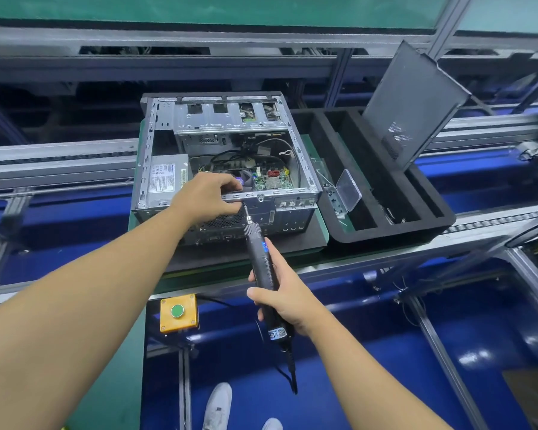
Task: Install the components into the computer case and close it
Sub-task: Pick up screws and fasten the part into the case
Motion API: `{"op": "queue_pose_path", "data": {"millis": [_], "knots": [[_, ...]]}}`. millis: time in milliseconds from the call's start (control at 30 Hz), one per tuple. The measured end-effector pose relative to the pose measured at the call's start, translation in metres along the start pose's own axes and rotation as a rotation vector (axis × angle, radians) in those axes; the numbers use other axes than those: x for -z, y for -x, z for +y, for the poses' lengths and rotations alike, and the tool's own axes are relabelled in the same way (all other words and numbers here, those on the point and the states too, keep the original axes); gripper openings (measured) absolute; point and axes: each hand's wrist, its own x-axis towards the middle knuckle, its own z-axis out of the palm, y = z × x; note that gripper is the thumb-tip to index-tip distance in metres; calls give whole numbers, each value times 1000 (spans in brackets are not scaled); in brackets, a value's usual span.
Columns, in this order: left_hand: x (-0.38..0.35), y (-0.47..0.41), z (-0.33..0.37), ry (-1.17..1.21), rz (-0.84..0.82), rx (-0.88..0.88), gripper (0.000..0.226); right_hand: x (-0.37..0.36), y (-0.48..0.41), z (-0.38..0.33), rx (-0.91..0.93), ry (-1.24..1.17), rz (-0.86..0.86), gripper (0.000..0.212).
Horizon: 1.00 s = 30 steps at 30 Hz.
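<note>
An open computer case [156,125] lies on its side on a dark mat, showing its power supply [165,178], motherboard [271,178] and cables. My left hand [208,195] grips the case's near top rail, fingers curled over the edge. A black electric screwdriver [263,262] is held in my right hand [284,296], with its bit tip touching the rear panel just below that rail, next to my left fingers. The dark side panel [413,100] leans upright to the right.
A black foam tray [385,225] with long slots sits right of the case, holding a small clear plastic box [348,189]. A yellow box with a green button [177,311] hangs below the bench edge. Conveyor rails run behind. Blue floor and my shoes show below.
</note>
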Motion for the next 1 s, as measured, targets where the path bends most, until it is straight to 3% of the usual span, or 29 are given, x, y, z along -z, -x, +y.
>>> {"op": "queue_pose_path", "data": {"millis": [233, 567, 867, 1000], "knots": [[-1, 0, 0, 5, 9, 8, 32, -5, -1, -3, -9, -50, 19, 101], [-2, -1, -2, -6, 0, -17, 35, -22, -7, -8, -24, -368, -65, 99], [-1, -1, -1, 6, -10, -11, 34, -18, -12, -8, -3, -259, -20, 99], [0, 0, 1, 4, 5, -21, 33, -18, -11, -9, 11, -254, -18, 90]]}}
